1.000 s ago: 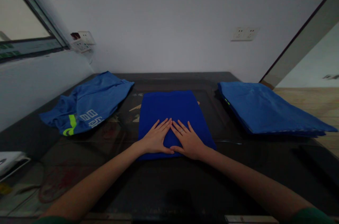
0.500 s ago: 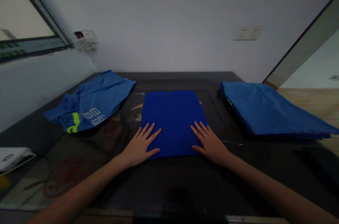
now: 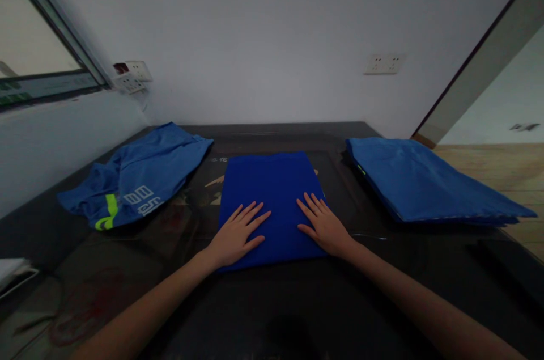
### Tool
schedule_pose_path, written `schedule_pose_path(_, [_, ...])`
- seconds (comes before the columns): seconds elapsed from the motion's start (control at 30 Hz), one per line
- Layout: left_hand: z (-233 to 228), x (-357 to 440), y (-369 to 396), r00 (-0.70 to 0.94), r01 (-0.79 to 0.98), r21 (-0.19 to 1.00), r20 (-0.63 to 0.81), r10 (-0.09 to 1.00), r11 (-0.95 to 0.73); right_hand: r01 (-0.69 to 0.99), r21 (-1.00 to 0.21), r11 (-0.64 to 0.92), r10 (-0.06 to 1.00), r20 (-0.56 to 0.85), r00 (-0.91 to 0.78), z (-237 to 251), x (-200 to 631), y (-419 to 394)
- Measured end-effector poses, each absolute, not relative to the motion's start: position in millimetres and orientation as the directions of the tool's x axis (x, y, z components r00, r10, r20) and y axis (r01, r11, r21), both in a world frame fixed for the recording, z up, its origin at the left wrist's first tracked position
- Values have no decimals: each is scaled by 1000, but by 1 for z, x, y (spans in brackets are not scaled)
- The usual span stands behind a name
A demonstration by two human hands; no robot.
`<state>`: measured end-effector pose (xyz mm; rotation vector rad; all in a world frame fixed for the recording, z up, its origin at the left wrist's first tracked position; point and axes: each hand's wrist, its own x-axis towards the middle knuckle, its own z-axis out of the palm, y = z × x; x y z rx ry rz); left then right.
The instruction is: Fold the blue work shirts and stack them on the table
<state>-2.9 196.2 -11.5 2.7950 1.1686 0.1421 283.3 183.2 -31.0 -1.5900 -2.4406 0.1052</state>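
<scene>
Your left hand (image 3: 236, 235) and right hand (image 3: 325, 228) lie flat, fingers spread, on one folded blue cloth (image 3: 272, 201) at table (image 3: 297, 303) centre. Beyond: one crumpled blue garment (image 3: 136, 176) left, one blue stack (image 3: 420, 181) right.

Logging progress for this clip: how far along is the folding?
Done: a neat stack of folded blue garments lies to the right on the dark table. In hand: the left hand and right hand lie flat, fingers spread, on a folded royal-blue garment in the middle. Left: a crumpled blue jersey with neon-yellow trim lies unfolded at the left.
</scene>
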Motion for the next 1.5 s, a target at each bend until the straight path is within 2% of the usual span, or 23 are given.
schedule_pose_path(0.3, [-6,-7,186,716,690,95,52,696,-717,924,-135,357,930,148,-338,-27,292,175])
schedule_pose_path(0.47, [-1,19,182,793,593,173,38,607,-786,866,-140,481,873,169,-457,-17,270,165])
schedule_pose_path(0.63, [-12,35,182,775,607,208,59,629,-767,803,-170,572,820,133,-556,-24,254,157])
schedule_pose_path(0.9, [-12,30,184,776,612,207,31,630,-763,800,-186,571,821,87,-565,-24,258,161])
schedule_pose_path(1.2, [-10,32,185,769,624,251,-28,638,-741,802,-161,575,818,121,-562,-26,258,159])
schedule_pose_path(1.3, [-5,34,183,773,617,310,-62,632,-724,794,-224,565,825,111,-555,-23,257,159])
schedule_pose_path(1.4, [3,27,188,771,577,489,-63,634,-654,765,-377,522,845,105,-525,-17,264,159])
schedule_pose_path(1.5, [9,4,214,629,542,674,72,774,-502,722,-551,419,904,178,-390,-10,289,159])
